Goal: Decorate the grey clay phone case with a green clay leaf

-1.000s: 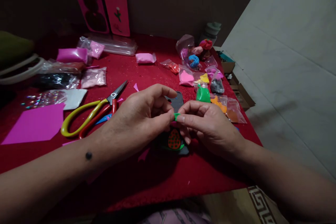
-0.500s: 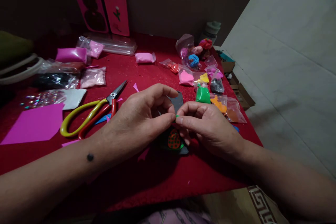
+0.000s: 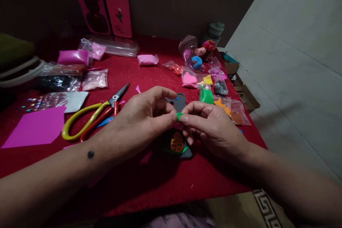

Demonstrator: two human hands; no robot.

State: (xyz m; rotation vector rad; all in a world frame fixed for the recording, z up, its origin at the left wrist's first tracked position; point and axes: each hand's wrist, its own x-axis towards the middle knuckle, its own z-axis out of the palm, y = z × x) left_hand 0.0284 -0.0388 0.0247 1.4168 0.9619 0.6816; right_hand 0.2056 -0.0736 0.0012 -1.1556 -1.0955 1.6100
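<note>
My left hand point(image 3: 143, 119) and my right hand point(image 3: 211, 126) meet over the middle of the red table point(image 3: 149, 181). Both pinch one small green piece of clay point(image 3: 179, 115) between thumb and forefinger tips. Right under them lies a dark phone case point(image 3: 178, 124) with an orange dotted oval on green point(image 3: 177, 142) stuck on its near end. A bag of green clay point(image 3: 206, 94) lies just beyond my right hand.
Yellow-and-red scissors point(image 3: 92, 115) lie left of my left hand, beside a pink sheet point(image 3: 36, 126). Several small bags of coloured clay point(image 3: 197, 74) sit at the back right. Two pink phone cases point(image 3: 105, 5) lean on the wall. The table's right edge drops to cardboard boxes point(image 3: 244, 94).
The pinch has risen very slightly and more of the green piece shows between the fingertips. Nothing else has moved.
</note>
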